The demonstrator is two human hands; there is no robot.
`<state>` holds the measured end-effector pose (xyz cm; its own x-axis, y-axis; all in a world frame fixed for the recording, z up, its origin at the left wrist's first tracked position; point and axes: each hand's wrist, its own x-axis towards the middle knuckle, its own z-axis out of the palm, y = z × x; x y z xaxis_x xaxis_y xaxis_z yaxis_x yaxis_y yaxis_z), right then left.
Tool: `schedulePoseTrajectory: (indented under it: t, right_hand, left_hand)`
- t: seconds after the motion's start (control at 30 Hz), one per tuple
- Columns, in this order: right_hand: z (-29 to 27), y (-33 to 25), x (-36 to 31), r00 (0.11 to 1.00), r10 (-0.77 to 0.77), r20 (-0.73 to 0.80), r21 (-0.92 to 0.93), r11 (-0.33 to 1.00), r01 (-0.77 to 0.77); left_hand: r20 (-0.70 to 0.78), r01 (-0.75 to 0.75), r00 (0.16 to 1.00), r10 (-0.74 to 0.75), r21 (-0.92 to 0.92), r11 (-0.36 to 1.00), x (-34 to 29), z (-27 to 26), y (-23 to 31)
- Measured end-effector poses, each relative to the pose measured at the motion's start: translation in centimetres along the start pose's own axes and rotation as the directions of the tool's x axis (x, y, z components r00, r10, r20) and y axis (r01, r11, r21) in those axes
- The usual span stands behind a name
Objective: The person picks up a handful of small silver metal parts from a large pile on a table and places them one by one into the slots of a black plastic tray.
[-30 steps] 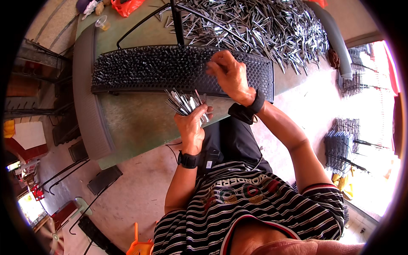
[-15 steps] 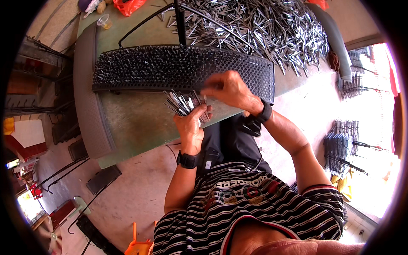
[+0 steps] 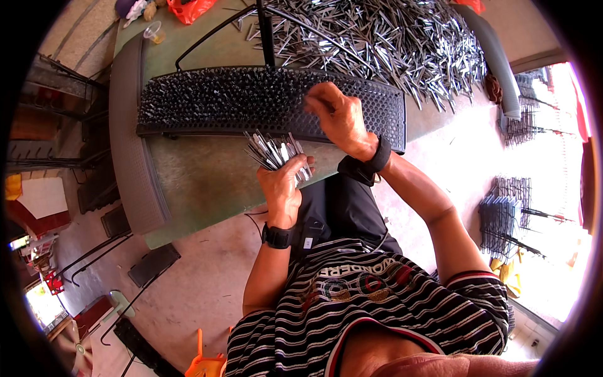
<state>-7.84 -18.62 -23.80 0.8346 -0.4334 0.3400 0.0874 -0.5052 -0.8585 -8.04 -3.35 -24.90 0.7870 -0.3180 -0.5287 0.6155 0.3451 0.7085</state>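
My left hand (image 3: 282, 185) is wrapped round a bundle of thin metal strips (image 3: 273, 152), which fan out above the fingers near the table edge. My right hand (image 3: 342, 122) hovers over a long black perforated panel (image 3: 380, 116), its fingers curled together in a pinch. Whatever those fingertips hold is too small and blurred to make out. Dark pins or strips stand packed in the panel's holes across its left and middle, while bare holes show at its right end.
A big heap of loose metal strips (image 3: 383, 44) covers the far side of the green table (image 3: 201, 201). Behind the panel rises a black metal frame (image 3: 265, 34). A plastic cup (image 3: 154, 31) and a red bag (image 3: 188, 9) lie at the far left. Wire racks (image 3: 502, 213) stand to the right.
My right hand has moved up and slightly right, from beside the bundle to over the panel. My left hand stays nearly in place with its bundle.
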Motion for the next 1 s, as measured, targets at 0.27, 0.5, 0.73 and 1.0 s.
schedulePoseTrajectory:
  t: [0.27, 0.5, 0.73, 1.0]
  right_hand:
    - [-0.3, 0.2, 0.2, 0.973, -0.197, 0.119, -0.226, 0.949, 0.220]
    - [-0.8, -0.6, -0.3, 0.952, -0.271, 0.143, -0.368, 0.878, 0.305]
    - [-1.9, -2.8, -1.4, 0.843, 0.401, 0.359, 0.028, 0.898, -0.439]
    - [0.1, -1.1, -0.2, 1.000, -0.025, 0.011, -0.001, 1.000, 0.025]
  left_hand:
    - [-0.010, 0.001, 1.000, -0.001, -0.028, 1.000, 0.2, -0.2, -0.3]
    - [-0.005, 0.018, 1.000, -0.018, -0.007, 1.000, -0.2, 0.0, 0.3]
    - [-0.027, 0.031, 0.999, -0.031, -0.027, 0.999, -0.3, 0.2, 0.2]
    - [-0.014, 0.019, 1.000, -0.018, 0.004, 1.000, -0.3, -0.4, 0.1]
